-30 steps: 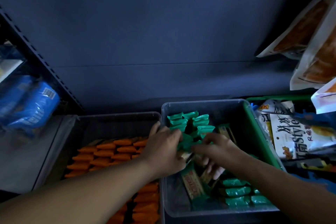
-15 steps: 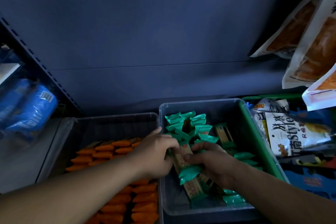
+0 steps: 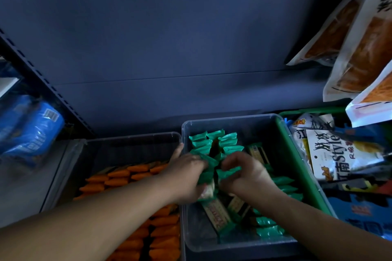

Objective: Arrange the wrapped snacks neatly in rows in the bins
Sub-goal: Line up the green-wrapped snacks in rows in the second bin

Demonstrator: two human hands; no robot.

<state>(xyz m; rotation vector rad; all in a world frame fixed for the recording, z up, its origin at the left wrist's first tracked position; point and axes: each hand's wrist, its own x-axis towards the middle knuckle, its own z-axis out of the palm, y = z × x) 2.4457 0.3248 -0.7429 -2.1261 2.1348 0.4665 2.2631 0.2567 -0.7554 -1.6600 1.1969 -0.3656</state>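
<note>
Head view: left hand fingers curled round green snacks mid-bin. Right hand pinches a green pack just beside. Both hands are inside the clear bin, with more green snacks in rows at its back and right. Orange snacks sit in rows in the left bin.

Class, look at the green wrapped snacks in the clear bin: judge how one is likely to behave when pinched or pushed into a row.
Probably light: the left hand and right hand hold green snacks with just curled fingers. Glossy wrappers likely slide over one another. Thin crimped ends look floppy, so a pushed row may skew.
</note>
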